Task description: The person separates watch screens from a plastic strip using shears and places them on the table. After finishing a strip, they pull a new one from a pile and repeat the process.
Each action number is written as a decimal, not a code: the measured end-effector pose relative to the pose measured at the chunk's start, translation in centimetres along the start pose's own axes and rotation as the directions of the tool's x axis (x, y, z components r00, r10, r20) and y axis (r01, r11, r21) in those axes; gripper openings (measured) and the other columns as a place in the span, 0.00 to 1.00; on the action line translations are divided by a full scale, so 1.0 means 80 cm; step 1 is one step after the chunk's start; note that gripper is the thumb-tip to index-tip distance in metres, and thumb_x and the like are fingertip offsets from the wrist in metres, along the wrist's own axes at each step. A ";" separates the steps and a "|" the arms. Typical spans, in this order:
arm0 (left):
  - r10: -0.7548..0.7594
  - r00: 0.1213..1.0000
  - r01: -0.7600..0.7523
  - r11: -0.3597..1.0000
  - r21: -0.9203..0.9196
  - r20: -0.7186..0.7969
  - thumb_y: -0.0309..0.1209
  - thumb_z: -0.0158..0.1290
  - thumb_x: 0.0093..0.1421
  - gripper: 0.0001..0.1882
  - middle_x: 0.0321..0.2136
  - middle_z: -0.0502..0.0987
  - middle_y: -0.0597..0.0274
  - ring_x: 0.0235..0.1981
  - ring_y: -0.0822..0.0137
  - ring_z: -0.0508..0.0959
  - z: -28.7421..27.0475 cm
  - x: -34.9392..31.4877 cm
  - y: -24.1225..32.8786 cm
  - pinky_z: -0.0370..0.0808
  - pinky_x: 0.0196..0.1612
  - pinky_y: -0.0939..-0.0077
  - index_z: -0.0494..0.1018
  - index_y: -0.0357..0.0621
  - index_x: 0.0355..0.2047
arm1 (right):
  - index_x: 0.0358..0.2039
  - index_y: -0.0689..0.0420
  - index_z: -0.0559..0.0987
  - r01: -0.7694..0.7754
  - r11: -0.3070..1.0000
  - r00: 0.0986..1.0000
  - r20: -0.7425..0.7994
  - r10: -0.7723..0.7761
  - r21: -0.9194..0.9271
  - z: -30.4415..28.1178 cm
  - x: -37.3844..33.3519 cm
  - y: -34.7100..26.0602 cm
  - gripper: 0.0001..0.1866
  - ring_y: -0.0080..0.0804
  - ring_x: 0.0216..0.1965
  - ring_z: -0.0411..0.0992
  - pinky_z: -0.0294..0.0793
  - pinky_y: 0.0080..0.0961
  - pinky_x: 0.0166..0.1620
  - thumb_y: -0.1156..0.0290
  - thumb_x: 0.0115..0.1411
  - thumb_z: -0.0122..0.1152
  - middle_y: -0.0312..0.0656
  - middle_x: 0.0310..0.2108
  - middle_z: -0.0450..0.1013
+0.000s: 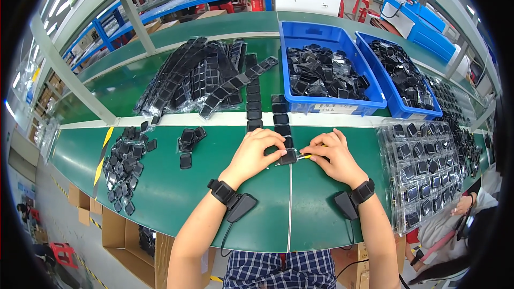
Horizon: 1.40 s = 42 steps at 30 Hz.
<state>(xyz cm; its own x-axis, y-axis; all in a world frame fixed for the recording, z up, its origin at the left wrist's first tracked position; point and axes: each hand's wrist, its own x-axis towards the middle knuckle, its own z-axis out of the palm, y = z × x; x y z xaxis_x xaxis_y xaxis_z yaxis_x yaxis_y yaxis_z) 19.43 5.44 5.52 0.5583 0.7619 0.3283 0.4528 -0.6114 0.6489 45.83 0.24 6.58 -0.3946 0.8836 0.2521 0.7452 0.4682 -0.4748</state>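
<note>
My left hand [256, 152] is closed, its thumb and fingertips on a small black square piece [288, 156] near the middle of the bench. That piece lies at the near end of a strip of black squares [280, 118] in clear film, which runs back toward the blue bins. Between the fingers of my right hand [334, 156] is a slim tool with a yellow handle [305, 156]. Its pale tip points left, right beside the black square; the exact kind of tool cannot be made out. A second black strip [253, 96] lies to the left of the first.
Loose black squares [124, 168] lie in a heap at left, with a smaller group [187, 144] nearer. Stacked strips [195, 75] lie behind. Two blue bins [289, 88] [395, 104] hold more pieces. Clear trays [393, 182] stand at right, near another person's hand [461, 205].
</note>
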 end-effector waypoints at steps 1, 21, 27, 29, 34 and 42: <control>-0.011 1.000 0.011 1.000 -0.020 -0.009 0.34 0.66 0.58 0.08 0.47 0.82 0.65 0.49 0.61 0.79 0.002 0.001 -0.001 0.69 0.60 0.63 0.82 0.48 0.37 | 0.46 0.41 0.87 -0.002 1.000 1.000 -0.003 0.002 -0.003 0.001 0.000 0.000 0.13 0.31 0.51 0.71 0.46 0.56 0.73 0.72 0.62 0.66 0.30 0.41 0.73; -0.077 0.997 0.076 0.992 0.098 0.001 0.35 0.66 0.56 0.10 0.43 0.78 0.65 0.48 0.60 0.75 -0.045 -0.019 0.016 0.68 0.57 0.64 0.77 0.46 0.33 | 0.48 0.44 0.85 -0.107 0.994 0.984 -0.142 0.108 0.016 -0.020 -0.016 0.039 0.14 0.34 0.54 0.70 0.46 0.55 0.72 0.74 0.62 0.65 0.32 0.44 0.73; 0.047 0.987 -0.072 0.984 0.162 0.156 0.39 0.68 0.52 0.16 0.43 0.76 0.64 0.47 0.59 0.74 -0.046 -0.025 0.014 0.69 0.56 0.63 0.77 0.48 0.35 | 0.49 0.46 0.84 -0.100 0.993 0.989 -0.118 0.092 -0.064 -0.011 -0.015 0.026 0.15 0.35 0.53 0.70 0.48 0.54 0.72 0.74 0.62 0.65 0.33 0.43 0.72; -0.042 0.981 -0.005 0.972 0.236 0.192 0.40 0.68 0.51 0.19 0.45 0.77 0.65 0.50 0.57 0.74 -0.058 -0.030 -0.004 0.68 0.57 0.62 0.77 0.48 0.40 | 0.49 0.46 0.84 -0.099 0.993 0.989 -0.116 0.090 -0.071 -0.011 -0.013 0.021 0.15 0.34 0.53 0.70 0.49 0.54 0.71 0.74 0.62 0.65 0.33 0.43 0.72; 0.047 0.999 -0.047 0.963 0.266 0.005 0.44 0.70 0.51 0.27 0.52 0.77 0.64 0.55 0.54 0.74 -0.054 -0.025 0.009 0.67 0.61 0.60 0.76 0.50 0.49 | 0.50 0.44 0.84 -0.089 0.993 0.990 -0.116 0.079 -0.081 -0.003 -0.010 0.017 0.16 0.33 0.51 0.70 0.48 0.57 0.72 0.74 0.62 0.65 0.32 0.42 0.71; 0.158 0.986 -0.166 0.964 0.209 0.056 0.47 0.68 0.55 0.27 0.51 0.81 0.61 0.52 0.56 0.78 -0.016 -0.004 0.013 0.66 0.64 0.61 0.79 0.50 0.51 | 0.48 0.43 0.86 -0.021 1.000 0.995 -0.102 0.021 -0.006 0.004 -0.003 0.012 0.14 0.33 0.50 0.70 0.50 0.53 0.72 0.72 0.62 0.66 0.32 0.42 0.72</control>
<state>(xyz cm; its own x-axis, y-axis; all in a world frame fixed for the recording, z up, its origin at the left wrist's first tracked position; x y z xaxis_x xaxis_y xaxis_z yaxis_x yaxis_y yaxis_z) 18.83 4.79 6.97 0.6606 0.6428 0.3879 0.4891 -0.7604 0.4272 46.47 0.49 5.83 -0.3223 0.8884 0.3269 0.7569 0.4492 -0.4747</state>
